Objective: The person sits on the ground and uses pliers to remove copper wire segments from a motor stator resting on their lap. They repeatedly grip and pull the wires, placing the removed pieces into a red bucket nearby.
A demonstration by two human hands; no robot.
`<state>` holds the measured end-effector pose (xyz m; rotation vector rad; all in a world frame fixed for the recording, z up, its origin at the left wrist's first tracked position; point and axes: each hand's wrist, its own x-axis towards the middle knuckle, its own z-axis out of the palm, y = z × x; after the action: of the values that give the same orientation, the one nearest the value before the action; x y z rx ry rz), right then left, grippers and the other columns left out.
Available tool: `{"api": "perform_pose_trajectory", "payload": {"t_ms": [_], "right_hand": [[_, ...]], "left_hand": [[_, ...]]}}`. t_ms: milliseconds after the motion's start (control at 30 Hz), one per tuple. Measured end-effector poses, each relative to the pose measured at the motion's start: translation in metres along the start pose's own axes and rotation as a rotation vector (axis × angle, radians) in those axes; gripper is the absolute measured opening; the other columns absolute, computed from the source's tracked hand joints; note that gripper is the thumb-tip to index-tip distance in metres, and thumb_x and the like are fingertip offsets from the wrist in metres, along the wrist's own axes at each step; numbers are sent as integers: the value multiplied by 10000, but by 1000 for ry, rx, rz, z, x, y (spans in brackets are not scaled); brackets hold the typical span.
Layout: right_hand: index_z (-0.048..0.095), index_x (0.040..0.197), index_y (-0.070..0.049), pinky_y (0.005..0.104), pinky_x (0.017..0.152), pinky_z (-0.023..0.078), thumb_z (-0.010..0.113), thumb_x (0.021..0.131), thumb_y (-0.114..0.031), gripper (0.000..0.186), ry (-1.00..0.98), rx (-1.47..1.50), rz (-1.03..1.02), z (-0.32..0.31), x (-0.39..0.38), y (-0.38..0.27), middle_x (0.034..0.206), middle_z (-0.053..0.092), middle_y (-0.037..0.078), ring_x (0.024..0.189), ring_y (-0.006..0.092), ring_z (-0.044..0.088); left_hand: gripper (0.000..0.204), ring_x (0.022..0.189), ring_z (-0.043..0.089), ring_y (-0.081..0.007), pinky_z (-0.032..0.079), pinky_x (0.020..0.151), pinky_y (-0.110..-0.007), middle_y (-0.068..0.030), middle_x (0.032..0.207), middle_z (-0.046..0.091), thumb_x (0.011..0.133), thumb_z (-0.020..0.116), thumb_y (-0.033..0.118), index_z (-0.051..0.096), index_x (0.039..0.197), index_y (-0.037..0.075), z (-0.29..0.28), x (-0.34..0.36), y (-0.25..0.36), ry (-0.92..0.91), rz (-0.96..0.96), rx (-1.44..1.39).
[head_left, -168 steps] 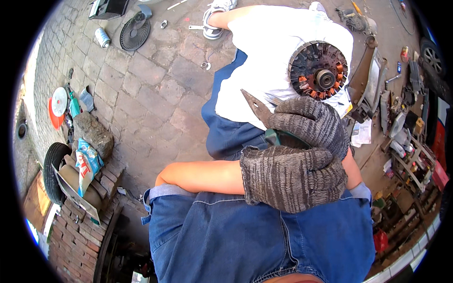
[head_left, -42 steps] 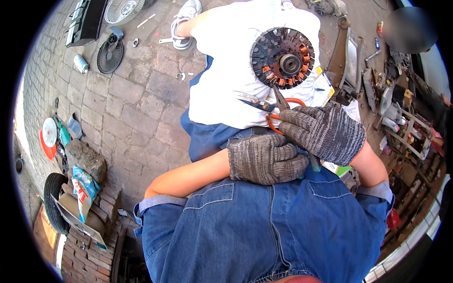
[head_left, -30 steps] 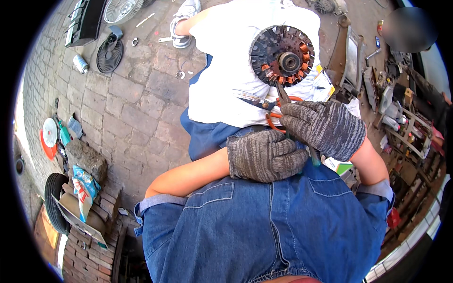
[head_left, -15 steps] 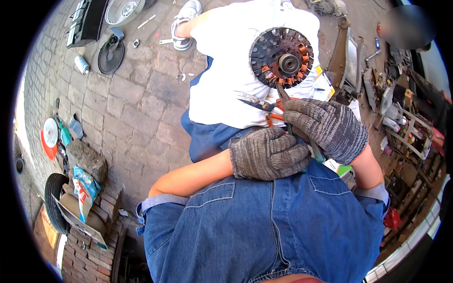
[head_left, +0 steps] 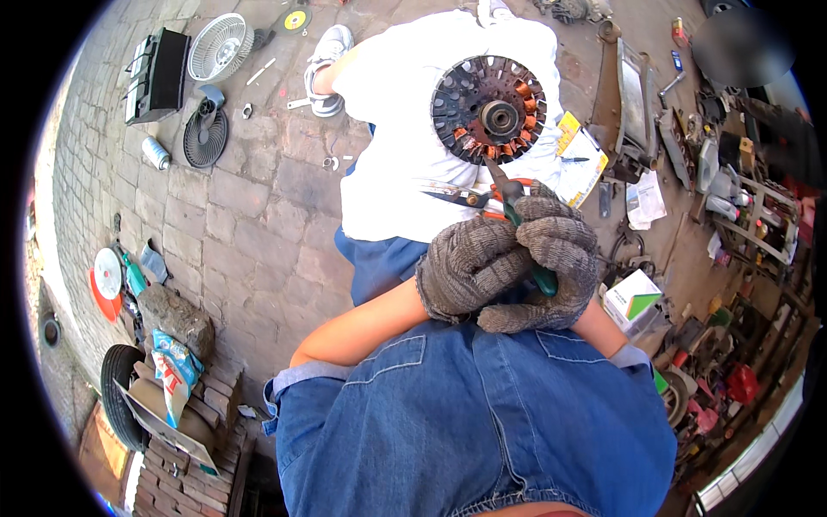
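Slotted disc with copper coils (head_left: 469,86) lies on the white cloth (head_left: 383,129), toward the cloth's right edge; hub faces up, copper visible along the disc's right and near sides. Pliers with green handles (head_left: 513,209) point away from the person, tips at the disc's near rim; contact with the coils cannot be confirmed.

Right hand (head_left: 558,250), gloved: fingers curled around the handles, thumb low on the near side. Left hand (head_left: 474,265), gloved: fingers bunched together against the handles and right glove; whether they pinch anything cannot be told, view partly blocked.

Orange-handled shears (head_left: 469,198) lie near the cloth's near edge, beside the pliers, handles partly behind them. Printed sheet (head_left: 586,164) at the cloth's right edge. Black fan blade (head_left: 205,142) on the paving (head_left: 245,211), beyond the cloth's left edge.
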<state>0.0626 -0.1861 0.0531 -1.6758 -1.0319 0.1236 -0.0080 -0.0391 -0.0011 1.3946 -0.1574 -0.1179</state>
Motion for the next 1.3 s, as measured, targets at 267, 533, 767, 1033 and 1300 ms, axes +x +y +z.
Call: {"api": "perform_pose_trajectory", "payload": {"t_ms": [267, 533, 767, 1033, 1300], "right_hand": [[623, 921, -103, 477, 876, 455, 869, 572, -199, 438, 145, 289, -73, 32, -13, 39, 955, 606, 95, 935, 303, 597], [619, 872, -140, 481, 871, 446, 818, 627, -192, 321, 41, 215, -143, 23, 0, 34, 949, 598, 79, 956, 313, 580], [620, 896, -146, 485, 820, 447, 794, 654, -219, 307, -169, 85, -263, 32, -6, 44, 911, 596, 68, 875, 306, 587], [651, 1022, -179, 532, 937, 417, 647, 792, -312, 266, -352, 252, -305, 20, -15, 20, 1057, 600, 74, 1019, 297, 578], [612, 1032, -129, 534, 951, 412, 750, 708, -211, 362, 3, 332, -224, 13, -24, 33, 1084, 581, 112, 1075, 339, 563]], "left_hand": [[251, 899, 651, -282, 516, 809, -381, -146, 985, 660, 854, 586, 164, 630, 1052, 16, 2, -14, -19, 222, 198, 326], [225, 922, 614, -301, 503, 795, -390, -166, 1028, 617, 865, 571, 167, 611, 1015, 5, 1, -10, -30, 429, 6, 269], [483, 1106, 520, -357, 451, 911, -448, -162, 1161, 541, 687, 749, 161, 570, 1124, 57, -42, 29, -48, 500, 293, 1069], [567, 1169, 497, -360, 424, 980, -450, -164, 1214, 527, 695, 744, 185, 547, 1211, 61, -38, 46, -57, 415, 291, 1099], [555, 1121, 520, -355, 442, 932, -456, -154, 1182, 530, 676, 759, 244, 574, 1176, 91, -35, 50, -60, 496, 320, 1103]]}}
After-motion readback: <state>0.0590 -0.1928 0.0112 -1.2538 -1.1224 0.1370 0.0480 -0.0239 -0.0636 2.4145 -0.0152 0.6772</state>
